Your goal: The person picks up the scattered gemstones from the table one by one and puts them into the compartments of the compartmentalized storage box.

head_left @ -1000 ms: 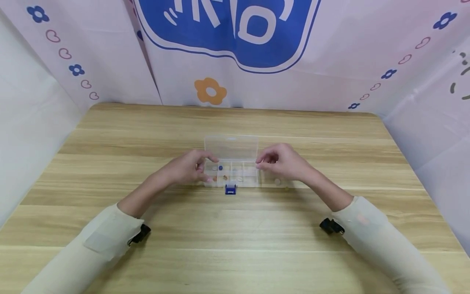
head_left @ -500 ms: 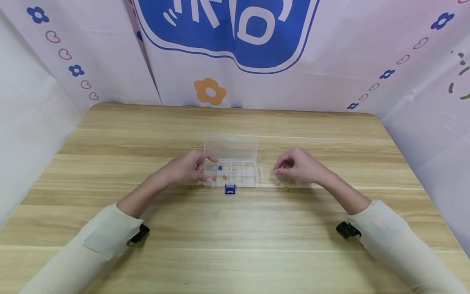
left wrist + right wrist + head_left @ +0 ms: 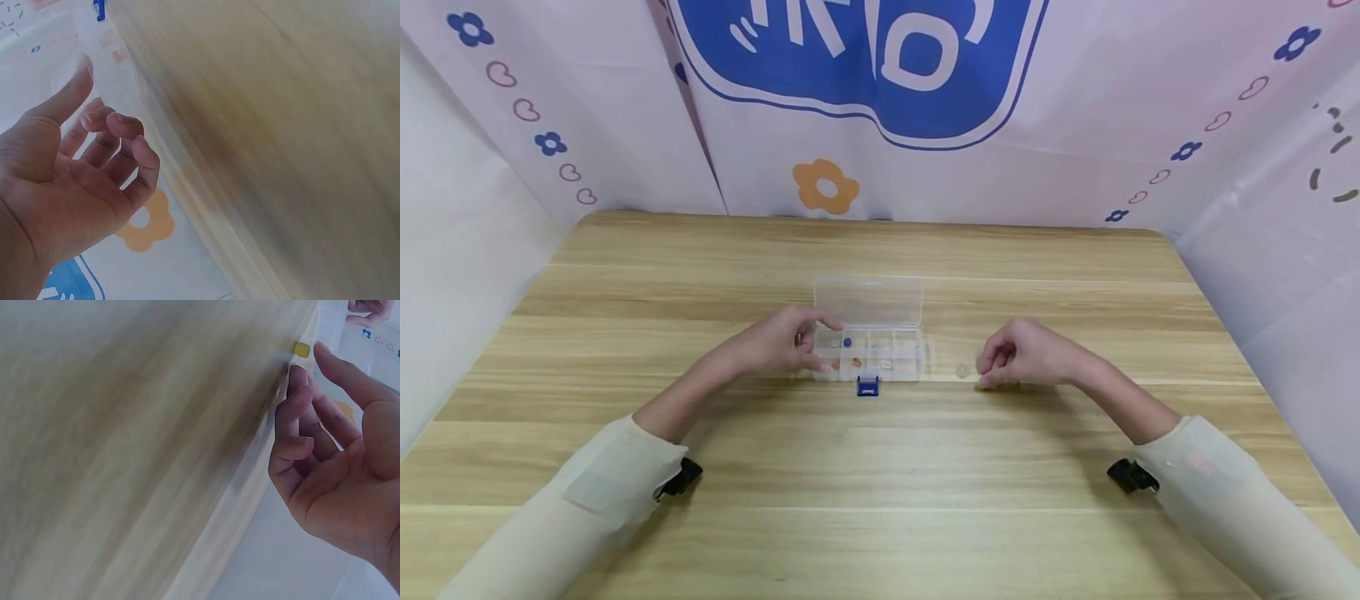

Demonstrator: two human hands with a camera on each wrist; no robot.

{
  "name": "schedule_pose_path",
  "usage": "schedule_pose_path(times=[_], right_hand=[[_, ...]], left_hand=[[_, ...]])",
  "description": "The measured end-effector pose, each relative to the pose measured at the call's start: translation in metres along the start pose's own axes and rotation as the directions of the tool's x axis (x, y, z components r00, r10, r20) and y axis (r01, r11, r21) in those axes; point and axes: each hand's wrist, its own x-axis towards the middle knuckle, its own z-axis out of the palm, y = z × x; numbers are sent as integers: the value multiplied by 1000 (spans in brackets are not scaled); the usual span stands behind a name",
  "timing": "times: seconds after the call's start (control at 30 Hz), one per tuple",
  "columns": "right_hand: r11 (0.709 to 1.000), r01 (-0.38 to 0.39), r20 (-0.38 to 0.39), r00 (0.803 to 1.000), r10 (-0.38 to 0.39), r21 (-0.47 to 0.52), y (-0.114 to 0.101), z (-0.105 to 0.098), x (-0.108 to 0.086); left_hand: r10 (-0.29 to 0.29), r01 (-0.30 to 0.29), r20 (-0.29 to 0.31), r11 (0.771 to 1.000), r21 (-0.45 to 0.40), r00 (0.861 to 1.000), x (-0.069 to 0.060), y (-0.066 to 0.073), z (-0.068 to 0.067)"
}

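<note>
A clear plastic compartment box [image 3: 907,364] lies on the table with its lid [image 3: 868,302] raised at the back and a blue clasp [image 3: 868,387] in front. My left hand [image 3: 782,340] holds its left end, thumb at the front and index finger at the back. Inside are a round blue bead [image 3: 847,342] and several small pale and brownish pieces. To the right of the box, my right hand [image 3: 1030,354] is low over the table. In the right wrist view, a small yellow bead [image 3: 302,349] lies by the thumb and index fingertips, which stand apart.
A small clear bead [image 3: 963,371] lies on the wooden table [image 3: 880,483] between the box and the right hand. A white printed cloth [image 3: 955,183] stands behind the table's back edge, with more cloth at both sides.
The right hand has moved from the right end of the box rightward and down toward the yellow bead, uncovering the clear bead. The left hand has stayed at the box.
</note>
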Motion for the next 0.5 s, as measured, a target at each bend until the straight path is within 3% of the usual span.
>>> schedule_pose_path(times=[0.5], right_hand=[[1000, 20, 49, 999, -20, 11, -2, 1, 0]], left_hand=[[31, -31, 0, 999, -12, 1000, -1, -2, 0]])
